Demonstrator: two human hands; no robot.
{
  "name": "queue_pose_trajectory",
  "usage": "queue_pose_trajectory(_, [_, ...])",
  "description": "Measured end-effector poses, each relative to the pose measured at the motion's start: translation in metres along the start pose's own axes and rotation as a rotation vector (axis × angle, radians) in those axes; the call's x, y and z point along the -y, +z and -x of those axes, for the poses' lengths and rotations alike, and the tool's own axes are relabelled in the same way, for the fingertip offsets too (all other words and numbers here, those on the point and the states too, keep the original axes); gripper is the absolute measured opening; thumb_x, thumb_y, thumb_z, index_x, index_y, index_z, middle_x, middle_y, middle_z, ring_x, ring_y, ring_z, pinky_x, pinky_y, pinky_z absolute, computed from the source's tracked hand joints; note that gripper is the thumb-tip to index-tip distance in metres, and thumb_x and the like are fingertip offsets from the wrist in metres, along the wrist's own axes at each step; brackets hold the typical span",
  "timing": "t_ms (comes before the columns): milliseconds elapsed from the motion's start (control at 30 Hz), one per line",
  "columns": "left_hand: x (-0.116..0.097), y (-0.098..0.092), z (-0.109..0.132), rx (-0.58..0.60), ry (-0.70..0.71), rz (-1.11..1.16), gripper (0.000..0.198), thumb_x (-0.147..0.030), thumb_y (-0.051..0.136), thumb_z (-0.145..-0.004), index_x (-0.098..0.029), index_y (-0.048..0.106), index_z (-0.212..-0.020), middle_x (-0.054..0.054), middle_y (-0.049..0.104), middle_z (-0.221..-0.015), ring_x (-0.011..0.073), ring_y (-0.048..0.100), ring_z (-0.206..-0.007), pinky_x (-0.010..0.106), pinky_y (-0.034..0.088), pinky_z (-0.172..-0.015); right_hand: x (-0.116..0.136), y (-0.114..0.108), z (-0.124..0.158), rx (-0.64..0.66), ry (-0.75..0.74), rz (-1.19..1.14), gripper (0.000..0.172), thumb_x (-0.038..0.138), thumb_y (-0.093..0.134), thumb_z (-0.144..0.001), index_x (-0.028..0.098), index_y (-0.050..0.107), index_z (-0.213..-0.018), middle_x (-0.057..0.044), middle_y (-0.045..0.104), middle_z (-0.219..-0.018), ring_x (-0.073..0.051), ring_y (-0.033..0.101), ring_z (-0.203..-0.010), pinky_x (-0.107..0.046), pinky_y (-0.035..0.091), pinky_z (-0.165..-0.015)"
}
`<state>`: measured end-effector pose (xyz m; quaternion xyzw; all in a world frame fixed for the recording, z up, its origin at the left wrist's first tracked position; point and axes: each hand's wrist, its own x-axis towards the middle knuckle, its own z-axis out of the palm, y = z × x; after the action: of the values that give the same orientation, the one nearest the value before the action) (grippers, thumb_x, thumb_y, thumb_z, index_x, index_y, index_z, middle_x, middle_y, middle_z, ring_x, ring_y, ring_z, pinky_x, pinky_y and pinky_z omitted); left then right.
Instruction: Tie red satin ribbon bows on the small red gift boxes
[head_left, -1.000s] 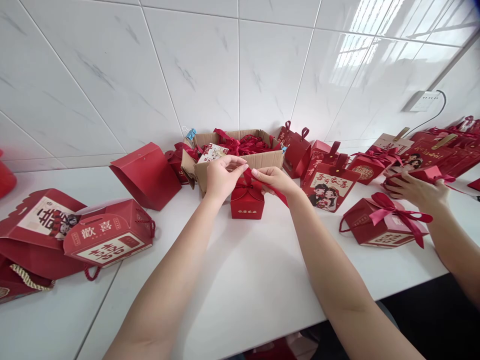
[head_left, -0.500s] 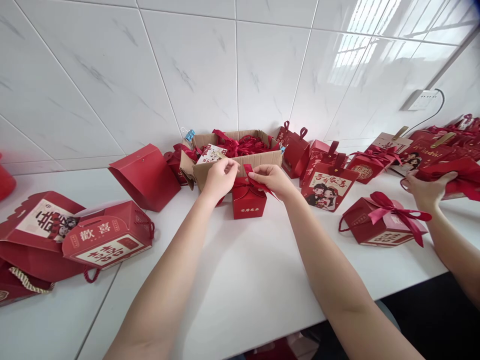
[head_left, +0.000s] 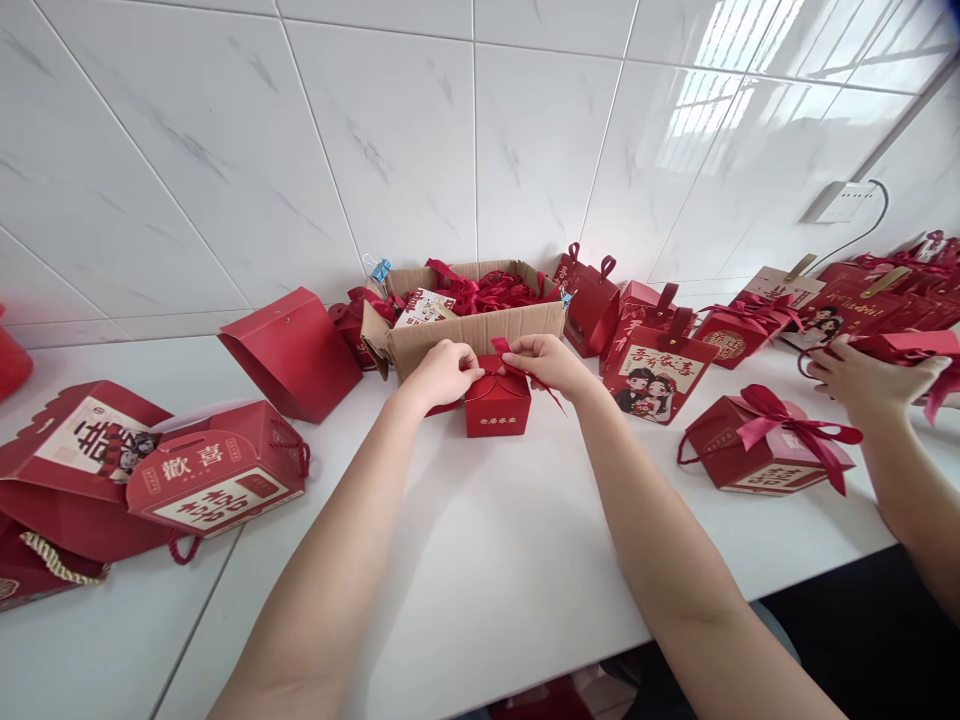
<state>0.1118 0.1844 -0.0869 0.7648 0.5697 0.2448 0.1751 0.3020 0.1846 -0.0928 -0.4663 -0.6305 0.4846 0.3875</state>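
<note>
A small red gift box (head_left: 496, 415) with pale lettering stands upright on the white table. A red ribbon (head_left: 501, 350) crosses its top, one end sticking up and another trailing to the right. My right hand (head_left: 546, 362) pinches the ribbon at the box's upper right. At the upper left edge, my left hand (head_left: 448, 372) is closed, thumb and forefinger together on the ribbon; the bit inside the pinch is mostly hidden. Just behind both hands is a cardboard box (head_left: 487, 328) filled with red ribbons and a printed card (head_left: 424, 307).
Larger red gift boxes (head_left: 217, 468) lie at the left, with a plain red box (head_left: 292, 352) behind. On the right are a bow-tied box (head_left: 772, 440) and a couple-print box (head_left: 660, 375). Another person's hand (head_left: 870, 378) holds a red box at far right. A tiled wall (head_left: 390, 130) stands behind.
My left hand has come down from above the box to the ribbon at its left edge. My right hand has barely shifted. The other person's red box has turned in their hand.
</note>
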Motion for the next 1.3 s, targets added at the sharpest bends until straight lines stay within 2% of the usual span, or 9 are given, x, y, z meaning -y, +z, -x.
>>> queue_pose_trajectory(233, [0.002,0.002,-0.001,-0.044,0.046,0.006,0.015,-0.027,0.070,-0.073,-0.020,0.061,-0.062,0.007,0.059,-0.083,0.0200,0.056,-0.069,0.030,0.045,-0.061,0.000,0.001,0.002,0.075,-0.064,-0.058,0.013,0.028,0.063,-0.083,0.016,0.059,-0.081,-0.006,0.074,-0.085,-0.008,0.059,-0.060,-0.019,0.044,-0.053])
queue_pose_trajectory(400, [0.000,0.001,-0.001,-0.046,0.063,0.017,0.015,-0.026,0.066,-0.077,-0.020,0.059,-0.065,0.007,0.060,-0.087,0.0216,0.057,-0.074,0.032,0.045,-0.066,-0.001,-0.001,0.003,0.122,-0.093,0.001,0.015,0.031,0.057,-0.086,0.016,0.057,-0.083,-0.005,0.074,-0.087,-0.003,0.046,-0.047,-0.018,0.038,-0.047])
queue_pose_trajectory(533, [-0.004,-0.002,0.003,-0.045,0.171,-0.017,0.013,-0.027,0.061,-0.082,-0.021,0.057,-0.071,0.006,0.061,-0.088,0.0240,0.057,-0.085,0.035,0.045,-0.074,0.002,0.001,0.002,0.077,-0.060,0.096,0.015,0.029,0.059,-0.083,0.015,0.061,-0.077,-0.004,0.073,-0.077,-0.005,0.044,-0.047,-0.020,0.036,-0.046])
queue_pose_trajectory(667, [-0.010,-0.010,0.009,0.035,0.164,0.053,0.014,-0.032,0.060,-0.083,-0.022,0.055,-0.075,0.002,0.060,-0.073,0.0178,0.053,-0.063,0.031,0.042,-0.059,0.007,0.005,0.004,0.038,-0.030,0.205,0.015,0.025,0.061,-0.077,0.014,0.070,-0.070,-0.005,0.073,-0.072,-0.009,0.050,-0.055,-0.023,0.039,-0.052])
queue_pose_trajectory(767, [-0.014,-0.017,0.012,-0.003,0.213,0.155,0.014,-0.034,0.058,-0.084,-0.022,0.053,-0.077,0.001,0.059,-0.071,0.0153,0.051,-0.059,0.029,0.040,-0.055,0.010,0.006,0.005,0.018,-0.051,0.277,0.015,0.023,0.062,-0.073,0.016,0.072,-0.065,-0.004,0.071,-0.070,-0.012,0.053,-0.061,-0.025,0.040,-0.057])
queue_pose_trajectory(933, [-0.018,-0.020,0.012,-0.072,0.347,0.244,0.006,-0.025,0.052,-0.086,-0.022,0.057,-0.085,0.002,0.064,-0.085,0.0176,0.059,-0.080,0.032,0.047,-0.073,0.017,0.005,0.012,0.124,-0.115,0.318,0.022,0.028,0.062,-0.073,0.017,0.062,-0.054,0.004,0.046,-0.051,-0.007,0.034,-0.051,-0.025,0.026,-0.049])
queue_pose_trajectory(1067, [-0.019,-0.018,0.011,-0.108,0.370,0.259,0.007,-0.024,0.053,-0.085,-0.021,0.059,-0.084,0.003,0.066,-0.088,0.0185,0.061,-0.085,0.032,0.048,-0.077,0.020,0.004,0.018,0.239,-0.128,0.273,0.032,0.032,0.061,-0.076,0.017,0.049,-0.051,0.006,0.031,-0.052,-0.006,0.024,-0.050,-0.025,0.017,-0.047])
queue_pose_trajectory(1200, [-0.021,-0.015,0.010,-0.073,0.426,0.274,0.008,-0.021,0.052,-0.085,-0.022,0.060,-0.087,0.002,0.065,-0.092,0.0174,0.060,-0.087,0.031,0.048,-0.080,0.018,0.006,0.016,0.206,-0.091,0.262,0.033,0.041,0.066,-0.074,0.016,0.056,-0.055,0.006,0.038,-0.051,-0.006,0.028,-0.049,-0.025,0.020,-0.047])
queue_pose_trajectory(1300, [-0.020,-0.012,0.008,-0.251,0.433,0.165,0.008,-0.021,0.059,-0.082,-0.022,0.058,-0.090,0.004,0.063,-0.099,0.0209,0.056,-0.099,0.035,0.045,-0.089,0.017,0.008,0.013,0.157,-0.052,0.235,0.030,0.040,0.066,-0.075,0.015,0.064,-0.059,0.002,0.053,-0.055,-0.007,0.037,-0.050,-0.024,0.026,-0.049])
